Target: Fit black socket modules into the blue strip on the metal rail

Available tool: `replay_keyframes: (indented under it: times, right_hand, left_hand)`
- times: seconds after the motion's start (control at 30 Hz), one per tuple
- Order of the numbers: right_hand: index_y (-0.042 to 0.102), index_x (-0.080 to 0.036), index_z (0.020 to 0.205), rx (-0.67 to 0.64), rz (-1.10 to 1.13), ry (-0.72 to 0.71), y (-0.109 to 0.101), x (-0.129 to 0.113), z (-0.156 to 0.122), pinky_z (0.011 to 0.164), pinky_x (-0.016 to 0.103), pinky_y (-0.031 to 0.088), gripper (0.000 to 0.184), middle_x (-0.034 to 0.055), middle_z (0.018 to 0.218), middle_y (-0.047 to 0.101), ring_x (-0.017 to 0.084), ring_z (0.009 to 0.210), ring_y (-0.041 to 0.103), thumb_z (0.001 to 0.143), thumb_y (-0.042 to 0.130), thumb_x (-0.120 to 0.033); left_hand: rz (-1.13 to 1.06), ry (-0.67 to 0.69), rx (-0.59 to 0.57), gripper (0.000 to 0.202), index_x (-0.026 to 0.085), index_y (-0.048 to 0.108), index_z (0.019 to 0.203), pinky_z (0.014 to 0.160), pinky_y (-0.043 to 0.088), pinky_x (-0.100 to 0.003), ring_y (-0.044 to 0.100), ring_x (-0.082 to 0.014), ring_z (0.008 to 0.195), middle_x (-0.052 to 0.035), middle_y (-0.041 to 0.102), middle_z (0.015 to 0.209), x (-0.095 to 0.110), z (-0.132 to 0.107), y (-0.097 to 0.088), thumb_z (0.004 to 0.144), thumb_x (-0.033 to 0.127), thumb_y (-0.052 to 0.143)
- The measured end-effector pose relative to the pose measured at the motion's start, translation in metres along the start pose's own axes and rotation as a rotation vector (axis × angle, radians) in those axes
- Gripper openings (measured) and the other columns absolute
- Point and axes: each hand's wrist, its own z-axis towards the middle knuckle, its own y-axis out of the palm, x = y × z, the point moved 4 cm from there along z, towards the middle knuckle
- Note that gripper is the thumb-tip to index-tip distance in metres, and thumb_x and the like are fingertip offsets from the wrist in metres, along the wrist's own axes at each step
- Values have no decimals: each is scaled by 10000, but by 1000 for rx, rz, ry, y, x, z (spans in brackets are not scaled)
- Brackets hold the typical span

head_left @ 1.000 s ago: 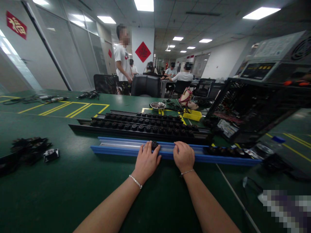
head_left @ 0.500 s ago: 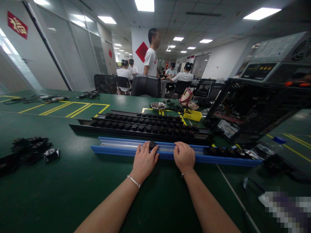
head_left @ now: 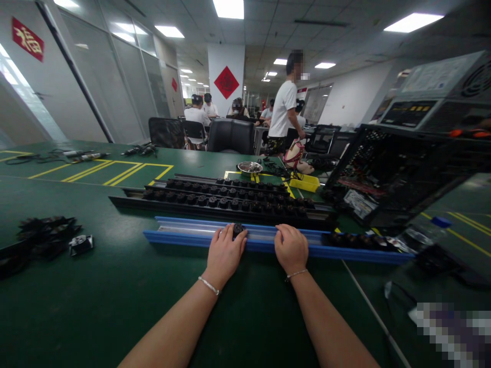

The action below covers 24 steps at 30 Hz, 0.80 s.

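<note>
A long blue rail (head_left: pixel 184 233) lies across the green table in front of me. My left hand (head_left: pixel 224 253) rests on its front edge, fingers curled round a small black round part (head_left: pixel 238 228) that sits in the rail's channel. My right hand (head_left: pixel 291 248) lies a little to the right on the same rail, fingers bent down over its edge. More small black parts (head_left: pixel 356 239) fill the rail's right end. Behind it lie black rails (head_left: pixel 230 199) loaded with rows of the same black parts.
An open black computer case (head_left: pixel 387 174) stands at the right with a power supply (head_left: pixel 437 92) on top. A pile of black fans (head_left: pixel 46 235) lies at the left. A metal bowl (head_left: pixel 249 167) and yellow tray (head_left: pixel 304 182) sit further back. A standing person (head_left: pixel 284 110) and seated people are beyond.
My left hand has slid the black part a short way left along the blue rail. My right hand stays put. The standing person has walked from left to right behind the table.
</note>
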Motion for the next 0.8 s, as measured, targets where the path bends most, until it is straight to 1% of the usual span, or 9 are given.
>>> replay_keyframes:
  times: [0.37,0.53,0.8]
  right_hand:
    - [667,-175,989,-12,-3,-7,-1,0,1,858,326,358,291,65,1040,666,194,978,563,855,412,-217]
    - [666,-174,988,-22,-9,0,-1,-1,1,862,324,355,287,58,1045,665,192,981,565,859,413,-218]
    - [669,-177,981,-3,-12,-10,0,-1,0,852,319,361,285,55,1036,669,193,968,568,855,417,-217]
  left_hand:
    - [-11,-2,14,310,293,629,1116,980,384,-445,559,-242,1113,-102,633,1161,-4,1,-1,896,313,412]
    - [-10,-18,-6,320,295,631,1110,984,377,-447,559,-235,1118,-103,634,1160,-8,-1,-3,906,323,386]
    - [-28,-43,-8,303,288,644,1089,974,381,-450,574,-242,1092,-95,649,1133,-14,0,-6,894,314,414]
